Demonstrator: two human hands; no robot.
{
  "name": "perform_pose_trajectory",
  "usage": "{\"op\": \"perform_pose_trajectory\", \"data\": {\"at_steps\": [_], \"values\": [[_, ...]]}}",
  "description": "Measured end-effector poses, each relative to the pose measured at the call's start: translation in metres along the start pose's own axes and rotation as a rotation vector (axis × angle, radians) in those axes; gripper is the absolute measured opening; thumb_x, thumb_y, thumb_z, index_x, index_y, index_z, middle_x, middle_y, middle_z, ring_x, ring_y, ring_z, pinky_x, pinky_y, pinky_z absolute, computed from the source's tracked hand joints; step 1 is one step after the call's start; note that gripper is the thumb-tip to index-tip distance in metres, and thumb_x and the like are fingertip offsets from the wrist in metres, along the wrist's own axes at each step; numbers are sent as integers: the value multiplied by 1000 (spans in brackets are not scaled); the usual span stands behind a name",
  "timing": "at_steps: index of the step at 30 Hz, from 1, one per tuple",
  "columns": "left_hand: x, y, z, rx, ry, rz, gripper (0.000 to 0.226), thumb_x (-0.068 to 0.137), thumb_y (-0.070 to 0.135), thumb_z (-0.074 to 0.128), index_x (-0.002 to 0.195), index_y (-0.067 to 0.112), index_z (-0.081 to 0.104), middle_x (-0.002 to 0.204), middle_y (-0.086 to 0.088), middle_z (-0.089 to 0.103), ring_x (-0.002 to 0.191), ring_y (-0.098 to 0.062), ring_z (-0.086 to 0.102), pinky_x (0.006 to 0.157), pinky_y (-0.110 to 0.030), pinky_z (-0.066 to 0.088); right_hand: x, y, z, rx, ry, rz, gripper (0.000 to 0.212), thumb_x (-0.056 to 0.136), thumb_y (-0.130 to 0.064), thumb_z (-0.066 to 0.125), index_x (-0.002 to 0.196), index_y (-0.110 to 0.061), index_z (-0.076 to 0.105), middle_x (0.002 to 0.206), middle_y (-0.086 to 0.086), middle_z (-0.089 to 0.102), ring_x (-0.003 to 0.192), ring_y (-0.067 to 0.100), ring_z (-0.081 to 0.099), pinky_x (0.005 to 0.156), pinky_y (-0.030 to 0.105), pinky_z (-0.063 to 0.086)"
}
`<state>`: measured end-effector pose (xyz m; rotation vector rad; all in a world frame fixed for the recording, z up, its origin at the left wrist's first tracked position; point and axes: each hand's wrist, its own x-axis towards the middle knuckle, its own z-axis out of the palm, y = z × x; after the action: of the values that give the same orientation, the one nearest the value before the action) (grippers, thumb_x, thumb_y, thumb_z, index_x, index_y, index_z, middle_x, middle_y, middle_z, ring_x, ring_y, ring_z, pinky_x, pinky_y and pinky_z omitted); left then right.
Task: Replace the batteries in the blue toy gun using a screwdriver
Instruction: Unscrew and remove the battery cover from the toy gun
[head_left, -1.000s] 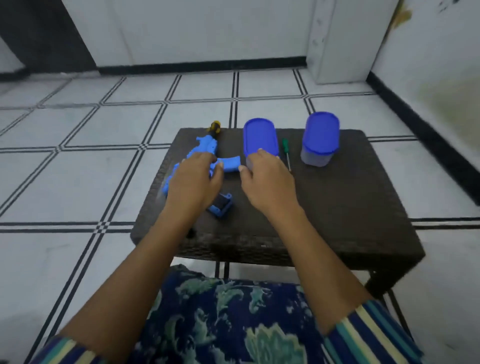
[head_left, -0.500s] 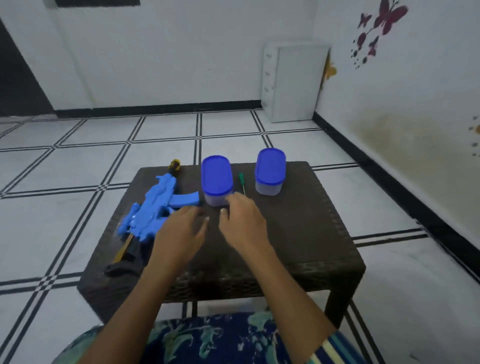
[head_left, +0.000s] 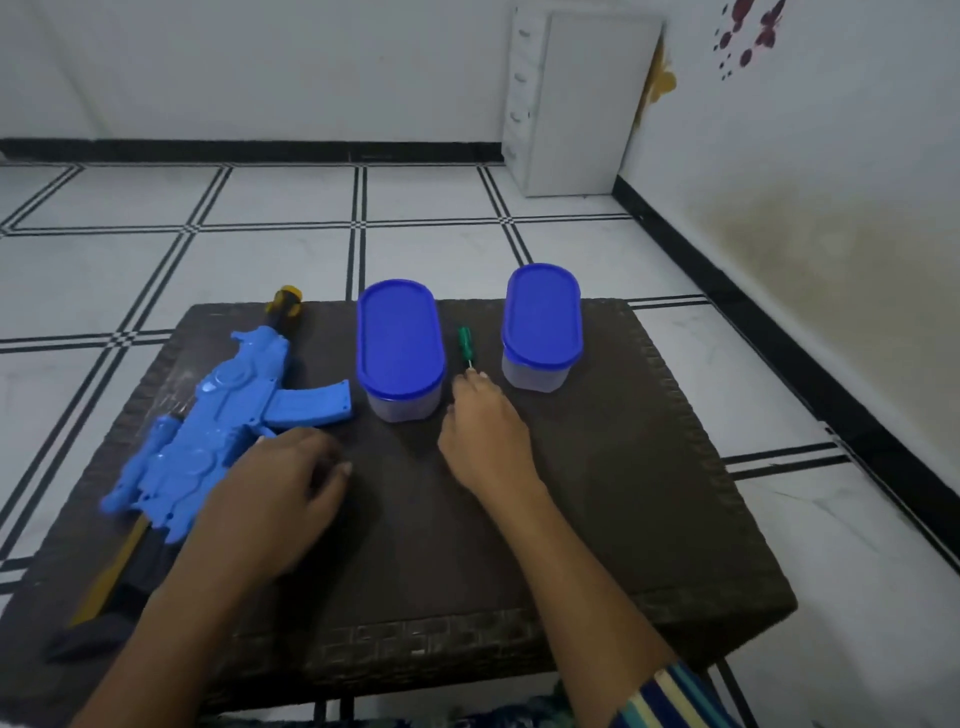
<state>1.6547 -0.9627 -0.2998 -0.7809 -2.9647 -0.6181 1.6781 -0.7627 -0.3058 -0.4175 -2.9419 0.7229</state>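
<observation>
Hiding gun (head_left: 208, 431) grip (partly): left hand (head_left: 280, 488)

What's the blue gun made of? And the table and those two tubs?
The toy gun looks like hard glossy plastic: light glints off its moulded bumps. The table seems woven wicker or a plastic copy, dark and matt. The left tub and right tub look plastic: opaque blue lids, cloudy see-through walls.
</observation>
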Motion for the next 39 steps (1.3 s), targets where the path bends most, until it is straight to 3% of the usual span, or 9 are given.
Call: {"op": "perform_pose_trajectory", "data": {"at_steps": [6,9,13,18,24,29,32,35,39], "values": [[4,-7,2,-21,-10,21,13,86,28,62,96,22,67,97,4,64,88,-21,60,77,-34,48,2,2,4,-71,-23,-14,46,99,-10,45,144,-2,38,156,13,33,144,23,30,116,32,26],[6,-6,2,-38,11,47,13,86,23,64,96,18,69,97,2,65,88,-21,60,76,-29,41,-3,-7,2,-91,-35,3,28,97,-9,48,122,-2,56,147,15,43,131,28,46,106,35,39],[4,-11,0,-86,26,47,13,85,22,65,96,17,70,89,4,61,79,-16,54,72,-29,40,-21,-26,-9,-177,-150,51,10,97,-16,49,97,-8,56,107,10,56,94,24,56,72,33,43],[-7,-16,-11,-128,9,15,11,85,23,64,95,19,68,93,3,64,86,-16,59,76,-31,47,-42,-42,-14,-182,-36,79,30,96,-22,51,70,-17,38,72,-1,42,74,19,52,59,30,38],[-32,-11,-25,-165,-67,-48,18,89,24,63,104,16,70,99,3,66,93,-12,57,72,-19,37,-28,-23,-8,-79,90,287,31,91,-40,64,99,-10,57,93,6,61,87,22,63,66,31,50],[-36,-15,-29,-44,-248,-60,31,91,38,57,111,16,67,110,-1,65,105,-20,57,89,-32,44,-19,-14,-2,115,127,346,26,88,-27,68,81,-10,51,82,6,55,84,26,60,59,30,41],[-44,-18,-22,-111,-194,-33,34,94,34,54,120,14,63,127,-1,59,128,-19,44,111,-36,25,-24,-18,1,183,96,355,24,80,-21,72,73,-8,53,70,6,57,68,23,60,45,26,36],[-44,-22,-19,-153,-214,-9,37,96,33,52,129,18,58,140,-2,51,142,-14,27,118,-39,8,-32,-33,2,378,66,324,21,77,-19,74,70,-3,63,67,13,68,58,22,70,56,32,58],[-40,-30,-26,-195,-228,13,35,93,33,57,127,27,60,140,2,53,140,-10,32,114,-32,22,-36,-58,0,727,163,165,21,81,-18,76,88,2,71,74,17,72,54,15,69,67,44,62]]}}
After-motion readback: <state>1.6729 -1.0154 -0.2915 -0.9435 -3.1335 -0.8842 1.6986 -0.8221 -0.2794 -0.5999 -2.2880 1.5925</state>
